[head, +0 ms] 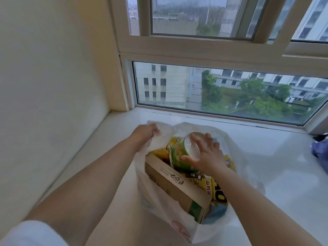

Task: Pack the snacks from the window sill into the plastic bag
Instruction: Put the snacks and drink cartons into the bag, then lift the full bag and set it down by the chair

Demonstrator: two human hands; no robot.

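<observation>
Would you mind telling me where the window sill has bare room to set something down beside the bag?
The window sill is bare right of the plastic bag, up to the blue cloth, and in the strip between bag and window glass. The bag mouth is crowded: cardboard box, green can, yellow packets, left hand, right hand.

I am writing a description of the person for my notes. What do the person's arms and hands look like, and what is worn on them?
Both forearms are bare up to the left hand and the right hand. A white short sleeve shows on the left upper arm at the lower left corner. No gloves, watch, rings or bracelets show. The right arm's upper part is out of frame.
</observation>
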